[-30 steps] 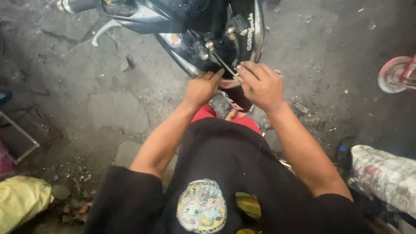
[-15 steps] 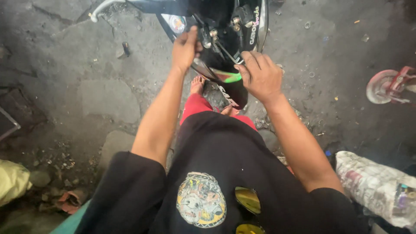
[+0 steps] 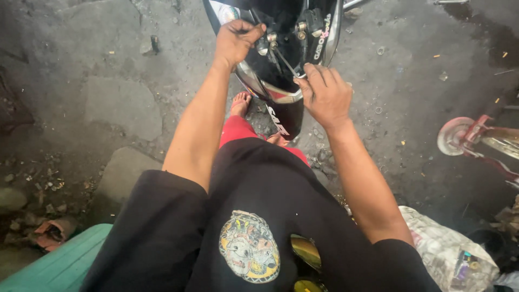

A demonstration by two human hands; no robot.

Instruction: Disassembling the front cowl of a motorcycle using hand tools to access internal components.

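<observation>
Cracked dark concrete ground point(image 3: 119, 103), scattered debris, green bench point(image 3: 65, 265), daylight.

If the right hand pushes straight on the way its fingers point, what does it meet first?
The right hand points up and slightly left, pinching a thin metal rod. Going straight on, it would probably first meet the black motorcycle body panel around the small fittings, though depth is hard to judge from above.

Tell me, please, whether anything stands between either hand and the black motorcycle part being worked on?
Nothing visible does. The left hand is closed on the fittings at the black motorcycle part, and the right hand pinches a thin cable running up to it. Both hands are already in contact.
</observation>
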